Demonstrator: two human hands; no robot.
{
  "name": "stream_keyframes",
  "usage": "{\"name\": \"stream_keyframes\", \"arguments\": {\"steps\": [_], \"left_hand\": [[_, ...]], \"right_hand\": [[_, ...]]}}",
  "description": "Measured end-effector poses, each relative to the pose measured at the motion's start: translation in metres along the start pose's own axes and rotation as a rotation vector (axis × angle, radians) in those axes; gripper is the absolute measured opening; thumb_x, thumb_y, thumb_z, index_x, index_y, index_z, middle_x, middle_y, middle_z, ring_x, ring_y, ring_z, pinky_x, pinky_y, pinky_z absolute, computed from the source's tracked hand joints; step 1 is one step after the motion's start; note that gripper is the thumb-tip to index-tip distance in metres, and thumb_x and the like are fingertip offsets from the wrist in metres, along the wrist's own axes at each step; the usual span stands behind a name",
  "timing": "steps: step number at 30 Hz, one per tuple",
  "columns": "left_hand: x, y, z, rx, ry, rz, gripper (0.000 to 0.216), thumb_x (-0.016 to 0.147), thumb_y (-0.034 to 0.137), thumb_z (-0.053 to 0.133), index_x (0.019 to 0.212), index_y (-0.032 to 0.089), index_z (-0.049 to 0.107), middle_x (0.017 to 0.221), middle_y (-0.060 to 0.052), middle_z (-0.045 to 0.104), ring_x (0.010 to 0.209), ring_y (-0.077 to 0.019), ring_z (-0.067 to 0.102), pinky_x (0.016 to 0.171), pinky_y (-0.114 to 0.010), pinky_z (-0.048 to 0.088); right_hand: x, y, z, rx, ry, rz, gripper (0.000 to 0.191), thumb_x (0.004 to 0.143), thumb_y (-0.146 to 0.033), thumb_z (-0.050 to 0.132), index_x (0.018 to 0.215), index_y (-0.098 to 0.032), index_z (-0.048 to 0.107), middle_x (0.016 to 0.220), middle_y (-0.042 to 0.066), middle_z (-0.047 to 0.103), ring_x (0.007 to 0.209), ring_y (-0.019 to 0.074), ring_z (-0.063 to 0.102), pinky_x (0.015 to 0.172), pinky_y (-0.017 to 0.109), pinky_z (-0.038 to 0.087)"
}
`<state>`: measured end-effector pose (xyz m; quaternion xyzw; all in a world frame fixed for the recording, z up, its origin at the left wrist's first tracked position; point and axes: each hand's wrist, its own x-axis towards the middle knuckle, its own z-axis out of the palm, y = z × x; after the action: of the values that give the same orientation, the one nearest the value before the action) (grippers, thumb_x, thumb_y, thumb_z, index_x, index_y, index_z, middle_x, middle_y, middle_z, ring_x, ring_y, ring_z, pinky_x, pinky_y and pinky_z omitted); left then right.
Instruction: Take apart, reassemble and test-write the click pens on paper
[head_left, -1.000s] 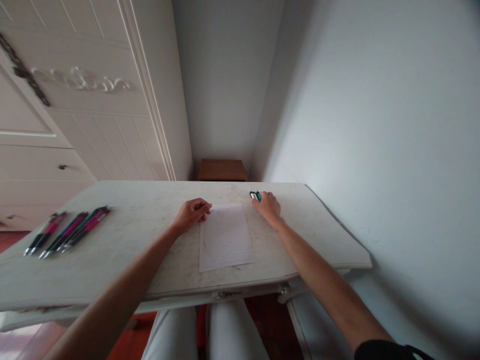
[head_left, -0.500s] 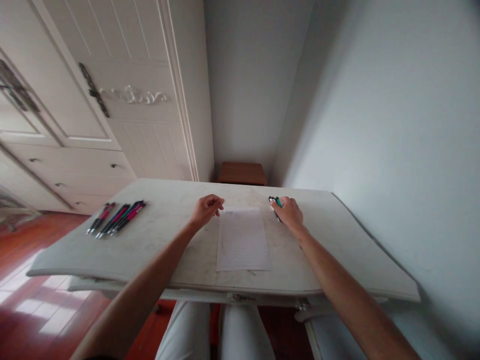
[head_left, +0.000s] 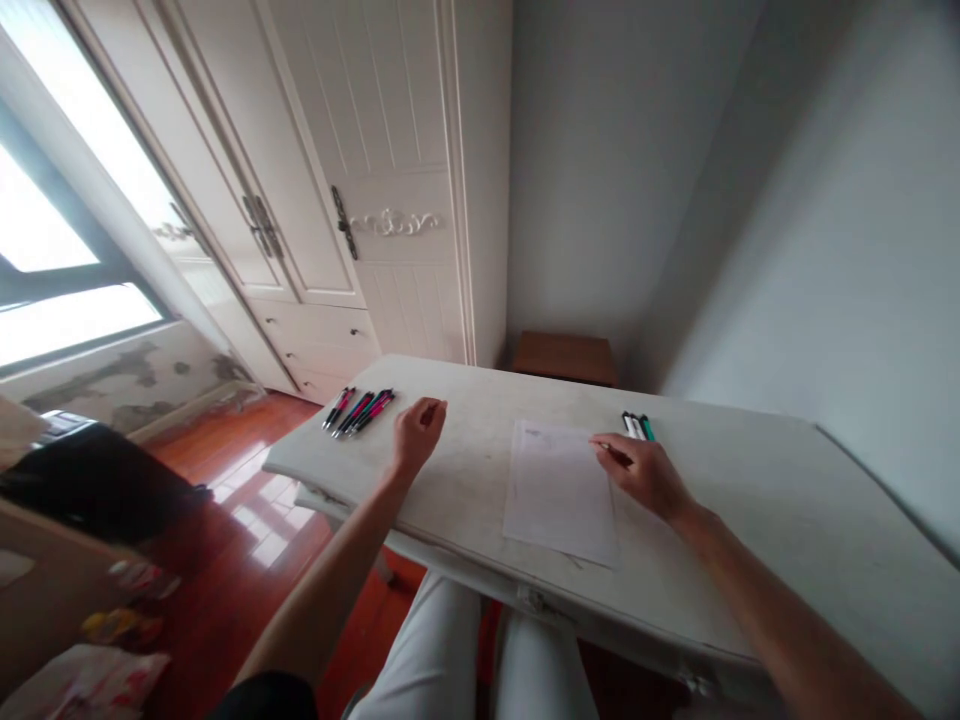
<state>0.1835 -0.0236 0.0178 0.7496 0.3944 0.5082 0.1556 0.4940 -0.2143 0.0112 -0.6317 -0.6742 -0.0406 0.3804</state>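
My right hand (head_left: 643, 472) is closed in a pinch above the right edge of a sheet of white paper (head_left: 559, 495). Something small and pale shows at its fingertips, too blurred to name. Just behind that hand lie several pens (head_left: 638, 426) with white, black and green parts, their lower ends hidden by it. My left hand (head_left: 418, 435) is raised over the table with its fingers curled, and nothing shows in them. To its left is a group of pens (head_left: 365, 412) in black, pink and teal. Beside them lies a smaller group of black and pink pens (head_left: 339, 409).
The white table (head_left: 457, 500) has a worn top and stands near the grey wall (head_left: 862, 250). Behind it are a brown wooden stand (head_left: 564, 357) and a white wardrobe (head_left: 405, 130). A black object (head_left: 97, 480) and bags (head_left: 82, 685) are at the left.
The view has turned left, bringing a window in. My right hand has come away from the pens on the right, toward the paper. My left hand has moved left, away from the paper.
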Motion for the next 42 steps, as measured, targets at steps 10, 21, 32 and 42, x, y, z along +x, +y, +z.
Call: {"name": "stream_keyframes", "arguments": {"steps": [10,21,32,42], "left_hand": [[-0.002,-0.068,-0.108,0.865,-0.061,-0.071,0.029,0.087,0.042,0.056,0.102,0.023,0.073,0.105,-0.012,0.066,0.095,-0.0286,0.061,0.078,-0.037,0.046],[0.001,-0.069,-0.106,0.977,-0.22,-0.09,0.026,0.089,0.034,0.052,0.094,0.023,0.076,0.109,-0.013,0.068,0.107,-0.032,0.055,0.086,-0.042,0.043],[-0.001,-0.064,-0.109,0.844,-0.121,0.001,0.024,0.089,0.027,0.052,0.084,0.022,0.075,0.101,-0.011,0.073,0.103,-0.0311,0.061,0.091,-0.043,0.043],[0.01,-0.02,-0.073,-0.032,0.185,-0.208,0.026,0.075,0.042,0.069,0.084,0.018,0.064,0.086,-0.006,0.073,0.081,-0.0187,0.07,0.071,-0.027,0.052]], "right_hand": [[-0.006,-0.013,0.012,0.081,-0.217,-0.028,0.029,0.09,-0.036,0.049,0.095,-0.022,0.074,0.09,0.006,0.078,0.078,0.0228,0.074,0.073,0.033,0.057],[-0.005,-0.015,0.012,0.077,-0.261,-0.03,0.029,0.089,-0.035,0.048,0.096,-0.024,0.075,0.095,0.006,0.078,0.085,0.0244,0.074,0.078,0.035,0.058],[-0.006,-0.012,0.015,0.105,-0.274,-0.036,0.027,0.087,-0.034,0.052,0.096,-0.024,0.076,0.097,0.006,0.077,0.086,0.025,0.074,0.08,0.038,0.059],[-0.006,-0.014,0.015,0.119,-0.307,-0.023,0.027,0.087,-0.034,0.052,0.096,-0.024,0.076,0.098,0.006,0.077,0.089,0.0245,0.074,0.082,0.037,0.058]]}}
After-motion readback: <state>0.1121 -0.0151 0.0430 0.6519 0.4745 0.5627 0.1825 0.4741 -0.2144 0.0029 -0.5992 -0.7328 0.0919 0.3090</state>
